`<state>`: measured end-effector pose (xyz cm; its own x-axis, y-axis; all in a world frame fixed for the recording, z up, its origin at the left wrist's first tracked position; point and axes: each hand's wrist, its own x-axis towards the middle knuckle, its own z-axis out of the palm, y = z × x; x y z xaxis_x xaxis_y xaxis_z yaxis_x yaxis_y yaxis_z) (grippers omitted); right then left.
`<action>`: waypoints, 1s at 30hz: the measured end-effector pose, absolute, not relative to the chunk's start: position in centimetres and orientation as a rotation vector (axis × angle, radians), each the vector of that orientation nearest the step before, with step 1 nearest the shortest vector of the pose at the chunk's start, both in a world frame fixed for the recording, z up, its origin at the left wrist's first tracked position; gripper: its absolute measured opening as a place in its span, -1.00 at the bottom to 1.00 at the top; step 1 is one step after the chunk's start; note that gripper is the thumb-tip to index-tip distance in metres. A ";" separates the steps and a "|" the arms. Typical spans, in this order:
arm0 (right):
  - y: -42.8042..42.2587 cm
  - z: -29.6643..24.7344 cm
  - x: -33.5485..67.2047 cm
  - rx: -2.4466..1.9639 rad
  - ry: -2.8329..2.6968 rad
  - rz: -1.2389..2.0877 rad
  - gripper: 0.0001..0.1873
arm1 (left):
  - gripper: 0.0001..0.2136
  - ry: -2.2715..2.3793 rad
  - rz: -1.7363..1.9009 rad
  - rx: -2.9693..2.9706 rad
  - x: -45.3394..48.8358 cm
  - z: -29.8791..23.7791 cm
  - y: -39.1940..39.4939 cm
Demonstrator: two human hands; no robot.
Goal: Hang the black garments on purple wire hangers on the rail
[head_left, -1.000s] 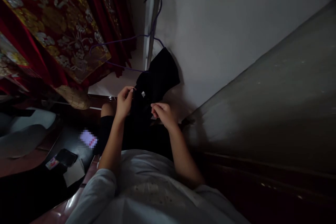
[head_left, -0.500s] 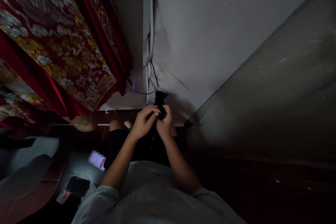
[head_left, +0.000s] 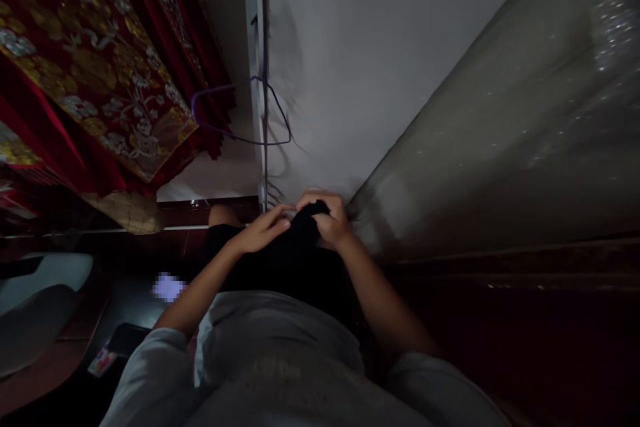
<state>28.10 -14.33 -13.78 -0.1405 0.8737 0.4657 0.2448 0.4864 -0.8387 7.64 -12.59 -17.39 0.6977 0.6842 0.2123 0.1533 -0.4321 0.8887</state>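
Handling black cloth (head_left: 304, 223): right hand (head_left: 331, 217) pinches it.
Left hand (head_left: 263, 230) loosely spread at its left edge; next move likely needs both gripping.

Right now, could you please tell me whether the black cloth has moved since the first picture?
Yes: against the pale pole, the black cloth has moved downward, leaving the pole's lower part uncovered.
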 end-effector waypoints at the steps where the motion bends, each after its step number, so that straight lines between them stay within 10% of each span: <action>1: -14.1 -13.6 28.5 -0.892 -1.697 0.642 -0.78 | -0.46 0.658 0.628 1.950 7.7 -17.9 -13.1; 8: -8.0 -12.5 29.4 -0.844 -1.149 0.128 -0.63 | -0.54 1.267 0.396 2.348 4.2 -16.8 -13.4; 18: 3.0 -12.9 25.0 -1.132 -1.304 0.933 -0.65 | -0.67 1.800 0.209 2.566 -1.1 -9.6 -14.0; 30: -0.9 -10.6 30.3 -1.400 -1.408 0.404 -0.56 | -0.69 1.930 0.282 2.493 -3.3 -2.5 -7.7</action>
<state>30.32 -0.87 -10.63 0.2474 0.8704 0.4257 0.5126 0.2552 -0.8198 -3.26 -7.71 -2.52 0.2404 0.9582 0.1549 0.9625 -0.2560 0.0899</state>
